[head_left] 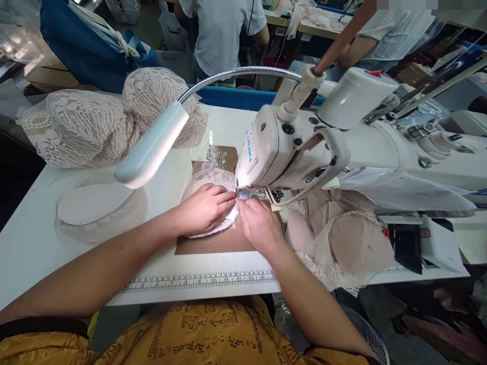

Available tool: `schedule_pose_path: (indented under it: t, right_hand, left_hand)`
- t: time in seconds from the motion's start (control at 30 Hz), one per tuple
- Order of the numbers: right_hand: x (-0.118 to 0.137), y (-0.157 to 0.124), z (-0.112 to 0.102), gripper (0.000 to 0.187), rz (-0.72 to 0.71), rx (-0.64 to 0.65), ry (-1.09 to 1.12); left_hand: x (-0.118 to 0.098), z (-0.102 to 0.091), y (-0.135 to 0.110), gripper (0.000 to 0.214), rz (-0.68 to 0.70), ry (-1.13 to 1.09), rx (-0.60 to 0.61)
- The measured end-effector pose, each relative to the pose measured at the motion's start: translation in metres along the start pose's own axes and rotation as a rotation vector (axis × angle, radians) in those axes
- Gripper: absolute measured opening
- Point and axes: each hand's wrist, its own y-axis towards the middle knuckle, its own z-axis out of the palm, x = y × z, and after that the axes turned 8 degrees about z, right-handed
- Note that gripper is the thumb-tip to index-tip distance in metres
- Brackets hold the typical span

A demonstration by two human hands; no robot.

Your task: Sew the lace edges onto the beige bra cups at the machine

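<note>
A pale lace bra cup [216,176] lies under the head of a white sewing machine [262,147], on a brown board [216,246]. My left hand [203,208] rests on the cup with its fingers laid out toward the needle; its thumb is hidden. Across from it, my right hand [261,223] has its thumb and fingertips drawn together at the cup's edge, close to the presser foot. The fingertips of both hands nearly meet there. Exactly how the right fingers grip the fabric is partly hidden.
Bundled lace cups [91,126] sit at the back left under a bendy lamp [152,144]. A translucent oval template [101,205] lies on the left. Beige bra pieces [353,243] are heaped at right. A printed ruler [201,280] runs along the front edge. Another person [226,35] sits beyond.
</note>
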Motion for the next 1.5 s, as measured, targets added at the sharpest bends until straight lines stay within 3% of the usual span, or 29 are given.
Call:
schedule_pose_path:
  t: [0.47,0.83,1.1,1.33,1.5]
  right_hand:
    - [-0.005,-0.003,-0.004,0.041,-0.018,-0.008,0.134]
    - [-0.001,-0.001,-0.004,0.045,0.010,0.016,0.079]
    - [-0.006,-0.002,0.001,0.040,0.081,-0.063,0.238]
    - [-0.002,-0.004,-0.005,0.044,-0.022,0.005,0.083]
    - [0.001,-0.004,-0.004,0.048,0.005,0.021,0.000]
  left_hand:
    - [0.012,0.006,0.000,0.034,0.009,-0.002,-0.070]
    - [0.015,0.008,-0.002,0.035,-0.022,0.020,-0.109]
    - [0.005,-0.004,-0.006,0.040,0.021,-0.011,-0.019]
    - [0.010,-0.006,-0.008,0.033,0.134,-0.038,0.007]
    - [0.011,-0.005,-0.008,0.033,0.128,-0.036,0.015]
